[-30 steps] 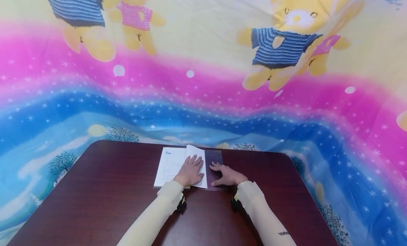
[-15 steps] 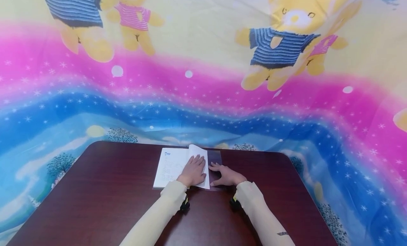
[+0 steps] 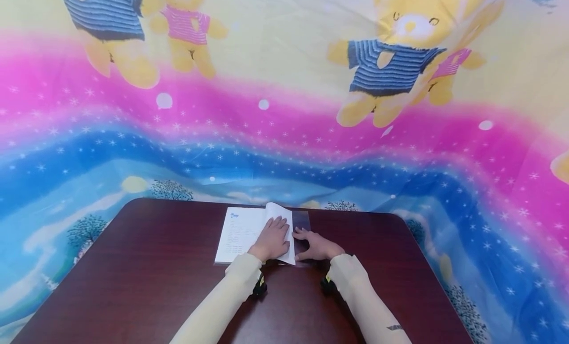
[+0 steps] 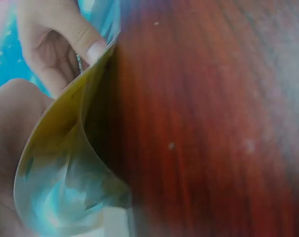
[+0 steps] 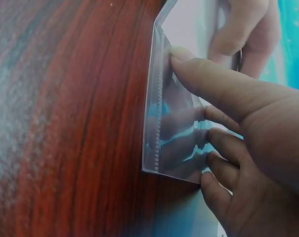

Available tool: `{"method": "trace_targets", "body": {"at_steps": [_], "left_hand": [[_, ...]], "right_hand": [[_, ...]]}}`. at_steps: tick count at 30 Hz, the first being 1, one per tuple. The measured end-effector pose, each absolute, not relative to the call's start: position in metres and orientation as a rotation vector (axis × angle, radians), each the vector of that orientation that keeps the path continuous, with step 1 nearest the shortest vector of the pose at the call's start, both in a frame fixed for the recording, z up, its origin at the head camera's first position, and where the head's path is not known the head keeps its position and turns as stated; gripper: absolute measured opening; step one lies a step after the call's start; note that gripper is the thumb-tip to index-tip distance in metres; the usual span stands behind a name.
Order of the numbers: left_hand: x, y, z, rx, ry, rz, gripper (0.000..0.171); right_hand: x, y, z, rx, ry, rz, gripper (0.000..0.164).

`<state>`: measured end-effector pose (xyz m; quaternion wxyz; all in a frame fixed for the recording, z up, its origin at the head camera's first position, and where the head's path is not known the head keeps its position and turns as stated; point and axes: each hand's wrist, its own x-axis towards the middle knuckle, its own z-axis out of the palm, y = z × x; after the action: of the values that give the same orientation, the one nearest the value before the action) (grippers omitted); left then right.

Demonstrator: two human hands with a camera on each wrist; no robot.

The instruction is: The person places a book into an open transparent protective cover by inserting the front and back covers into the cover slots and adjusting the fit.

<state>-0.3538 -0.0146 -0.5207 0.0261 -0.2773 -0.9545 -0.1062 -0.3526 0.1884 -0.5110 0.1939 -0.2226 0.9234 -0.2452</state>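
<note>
An open book (image 3: 237, 235) with a white printed page lies near the table's far edge. My left hand (image 3: 271, 238) rests on its raised white leaf (image 3: 284, 218), fingers extended. In the left wrist view the curved cover (image 4: 60, 128) bows up beneath, yellowish inside. A clear plastic book cover (image 3: 303, 221) extends right of the leaf. My right hand (image 3: 314, 245) touches this plastic with spread, bent fingers. The right wrist view shows its thumb (image 5: 203, 76) and fingertips against the shiny flap, which has a ridged seam. The leaf's underside is partly hidden.
The dark reddish-brown table (image 3: 146, 275) has rounded far corners. Behind it hangs a colourful curtain (image 3: 275, 151) with printed bears, reaching down past the table's edges. Black wrist devices (image 3: 259, 285) sit under both sleeve cuffs.
My left hand and the white leaf have shifted slightly right, bringing the leaf's edge closer to the right fingertips. The right hand has stayed nearly still.
</note>
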Motion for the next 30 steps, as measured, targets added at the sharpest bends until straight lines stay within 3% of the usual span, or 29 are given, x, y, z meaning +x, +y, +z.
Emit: {"method": "trace_targets", "body": {"at_steps": [7, 18, 30], "left_hand": [[-0.361, -0.029, -0.522, -0.902, -2.863, -0.738, 0.054], [-0.358, -0.041, -0.532, -0.700, -2.824, -1.084, 0.073], [-0.359, -0.032, -0.537, -0.664, -2.841, -1.086, 0.075]], "right_hand": [[-0.352, 0.188, -0.511, -0.628, 2.594, -0.699, 0.081], [-0.351, 0.189, -0.512, -0.612, 2.589, -0.718, 0.083], [-0.352, 0.190, -0.513, -0.622, 2.585, -0.746, 0.083]]}}
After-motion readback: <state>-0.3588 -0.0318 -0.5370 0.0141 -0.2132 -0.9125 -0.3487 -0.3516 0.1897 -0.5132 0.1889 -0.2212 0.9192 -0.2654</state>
